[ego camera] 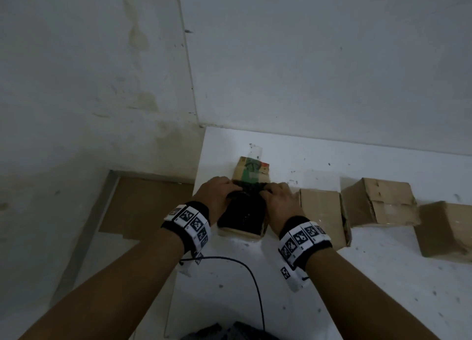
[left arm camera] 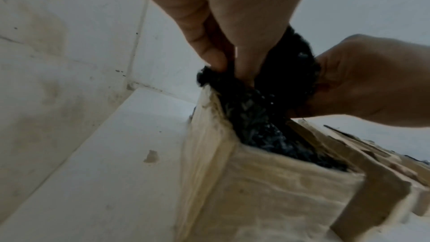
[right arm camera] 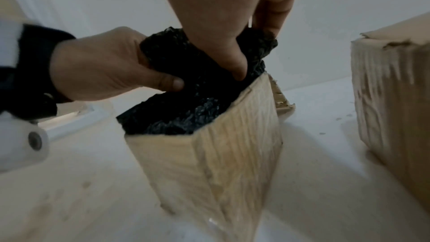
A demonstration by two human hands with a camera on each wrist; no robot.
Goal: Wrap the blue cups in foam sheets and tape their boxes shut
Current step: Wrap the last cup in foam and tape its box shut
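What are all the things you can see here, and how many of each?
Open box: one, tan cardboard, on the table between the hands.
Foam sheet: one, black, crumpled, stuffed in the open box.
Other boxes: three, brown cardboard, in a row to the right.
Table: one, white, speckled.
Cable: one, black, on the table's near part.
Wristbands: two, black with white markers.
Left hand: grips the foam sheet.
Right hand: grips the foam sheet.

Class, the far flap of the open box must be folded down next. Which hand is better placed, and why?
Probably the right hand: it sits nearer the raised far flap. Both hands grip the black foam bundle in the open box, so the left hand could keep holding it down.
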